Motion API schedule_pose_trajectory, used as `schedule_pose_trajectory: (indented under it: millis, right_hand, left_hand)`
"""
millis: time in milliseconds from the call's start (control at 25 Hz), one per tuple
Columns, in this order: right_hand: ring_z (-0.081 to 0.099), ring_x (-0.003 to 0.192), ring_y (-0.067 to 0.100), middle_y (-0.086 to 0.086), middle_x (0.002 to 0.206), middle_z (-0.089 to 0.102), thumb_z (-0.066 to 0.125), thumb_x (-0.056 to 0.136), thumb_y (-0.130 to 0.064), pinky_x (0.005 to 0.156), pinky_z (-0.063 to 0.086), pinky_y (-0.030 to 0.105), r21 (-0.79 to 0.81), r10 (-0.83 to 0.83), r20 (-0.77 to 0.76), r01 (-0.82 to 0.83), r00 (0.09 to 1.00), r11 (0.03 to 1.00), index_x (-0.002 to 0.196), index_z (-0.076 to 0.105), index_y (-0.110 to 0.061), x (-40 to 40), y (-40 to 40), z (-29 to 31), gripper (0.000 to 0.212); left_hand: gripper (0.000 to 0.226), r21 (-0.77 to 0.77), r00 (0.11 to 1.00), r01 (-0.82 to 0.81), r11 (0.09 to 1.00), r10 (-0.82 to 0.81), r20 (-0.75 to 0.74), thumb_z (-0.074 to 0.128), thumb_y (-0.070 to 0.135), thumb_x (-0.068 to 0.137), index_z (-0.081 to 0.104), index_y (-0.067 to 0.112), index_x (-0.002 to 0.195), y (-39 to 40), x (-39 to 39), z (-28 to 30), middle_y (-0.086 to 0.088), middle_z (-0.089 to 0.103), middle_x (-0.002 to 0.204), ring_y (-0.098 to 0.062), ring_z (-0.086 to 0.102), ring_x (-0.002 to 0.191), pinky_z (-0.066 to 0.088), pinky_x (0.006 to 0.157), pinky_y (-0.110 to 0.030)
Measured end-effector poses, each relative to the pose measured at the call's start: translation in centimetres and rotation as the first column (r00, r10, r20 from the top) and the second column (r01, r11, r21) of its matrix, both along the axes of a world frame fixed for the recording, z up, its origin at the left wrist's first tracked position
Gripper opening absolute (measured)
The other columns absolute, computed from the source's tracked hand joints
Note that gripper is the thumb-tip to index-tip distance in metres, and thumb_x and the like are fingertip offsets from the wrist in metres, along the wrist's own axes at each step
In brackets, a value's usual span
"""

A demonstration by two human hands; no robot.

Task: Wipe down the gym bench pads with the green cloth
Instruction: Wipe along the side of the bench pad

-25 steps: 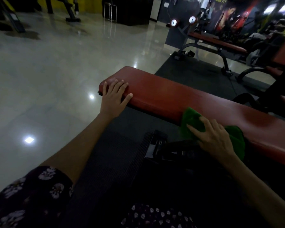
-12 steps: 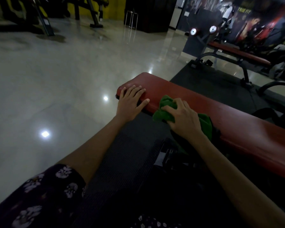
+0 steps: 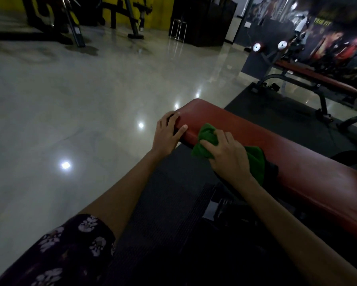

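Cloth nearing the bench's left end

The right hand [image 3: 228,155] grips the bunched green cloth [image 3: 208,139], now slid left along the bench [image 3: 297,162] beside the flat-spread left hand [image 3: 167,133] (near edge almost done).

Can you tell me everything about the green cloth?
The green cloth is soft-looking, towel-like fabric, bunched and crumpled. It lies over the near edge of the red bench pad, part hanging down the side. The right hand presses on top, fingers curled into it. The left hand rests nearby without touching it.
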State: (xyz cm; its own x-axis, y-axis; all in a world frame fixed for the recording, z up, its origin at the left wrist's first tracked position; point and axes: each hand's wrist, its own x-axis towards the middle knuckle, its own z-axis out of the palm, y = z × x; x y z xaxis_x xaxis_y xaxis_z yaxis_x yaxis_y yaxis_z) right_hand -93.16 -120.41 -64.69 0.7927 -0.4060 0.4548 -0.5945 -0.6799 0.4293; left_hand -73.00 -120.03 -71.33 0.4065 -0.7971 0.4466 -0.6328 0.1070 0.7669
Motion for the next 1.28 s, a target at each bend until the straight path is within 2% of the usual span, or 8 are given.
schedule_pose_trajectory:
  millis: [120,360,480,640,840,1000,1120,1280]
  right_hand:
    - [0.056,0.074,0.028,0.015,0.1,0.061,0.076,0.065,-0.019,0.047,0.039,0.029,-0.027,0.011,-0.046,-0.012,0.999,1.0,0.1,0.068,-0.021,2.1,-0.2,0.2,0.037]
    - [0.05,0.071,0.031,0.016,0.099,0.059,0.075,0.06,-0.009,0.051,0.04,0.031,-0.121,0.052,-0.084,-0.062,0.995,0.991,0.102,0.069,-0.019,-4.9,0.3,-0.6,0.044]
    - [0.054,0.072,0.028,0.015,0.099,0.06,0.075,0.067,-0.017,0.05,0.039,0.027,-0.052,0.018,-0.036,-0.02,0.999,0.998,0.099,0.068,-0.021,-0.9,-0.3,-0.3,0.034]
    - [0.056,0.072,0.026,0.015,0.098,0.059,0.078,0.068,-0.024,0.05,0.032,0.024,0.112,-0.006,0.017,0.004,1.0,0.994,0.1,0.067,-0.02,6.0,-1.3,0.5,0.034]
    - [0.048,0.102,0.026,0.011,0.123,0.045,0.056,0.089,-0.035,0.068,0.041,0.03,0.289,-0.047,-0.005,0.046,0.999,0.956,0.128,0.052,-0.026,2.0,-0.9,1.7,0.04]
    - [0.049,0.109,0.025,0.007,0.12,0.045,0.055,0.09,-0.042,0.084,0.042,0.033,0.51,-0.253,0.064,0.186,0.965,0.84,0.132,0.047,-0.031,-6.2,-3.3,3.5,0.045]
    - [0.055,0.11,0.032,0.014,0.124,0.053,0.059,0.082,-0.048,0.096,0.044,0.042,0.644,-0.495,0.096,0.325,0.864,0.693,0.13,0.053,-0.03,-13.2,-7.0,4.9,0.052]
    - [0.057,0.104,0.037,0.018,0.121,0.058,0.062,0.087,-0.031,0.09,0.047,0.041,0.697,-0.689,0.111,0.438,0.716,0.568,0.125,0.058,-0.022,-16.2,-7.6,6.1,0.04]
  left_hand:
    - [0.062,-0.117,1.0,-0.006,0.993,0.008,0.019,0.028,0.055,0.09,0.049,0.017,0.134,0.1,0.9,-0.7,-0.003,0.043,0.139,-0.021,0.04,0.124,0.028,0.101,-0.024]
    - [0.044,-0.236,0.99,0.003,0.972,-0.036,-0.134,0.038,0.043,0.093,0.058,0.02,0.125,-1.0,1.4,-1.8,0.005,0.051,0.13,-0.017,0.044,0.119,0.02,0.094,0.001]
    - [0.037,-0.244,0.974,-0.003,0.97,-0.052,-0.22,0.044,0.034,0.094,0.06,0.017,0.122,-1.2,1.0,-1.7,0.004,0.051,0.128,-0.018,0.045,0.117,0.023,0.095,-0.003]
    - [0.038,-0.261,0.955,0.025,0.965,-0.1,-0.279,0.036,0.033,0.097,0.061,0.016,0.121,-1.3,1.4,-1.8,0.005,0.052,0.123,-0.013,0.047,0.117,0.035,0.106,-0.036]
    - [0.048,-0.181,0.998,0.004,0.983,-0.014,-0.057,0.034,0.047,0.093,0.058,0.02,0.123,-0.4,1.9,-1.2,-0.001,0.053,0.128,-0.016,0.048,0.116,0.035,0.095,-0.022]
    - [0.043,-0.078,0.996,-0.088,0.993,0.087,-0.025,0.041,0.047,0.094,0.058,0.019,0.12,-0.2,1.1,0.5,-0.001,0.053,0.123,-0.021,0.05,0.11,0.044,0.091,-0.038]
    - [0.041,0.044,0.97,-0.216,0.975,0.209,0.128,0.047,0.044,0.094,0.054,0.01,0.118,-0.3,-0.1,1.8,-0.009,0.051,0.121,-0.031,0.052,0.103,0.043,0.087,-0.041]
    - [0.05,0.226,0.867,-0.371,0.901,0.249,0.432,0.041,0.041,0.094,0.046,0.004,0.127,-1.1,-2.8,5.2,-0.017,0.047,0.131,-0.036,0.043,0.119,0.025,0.106,-0.05]
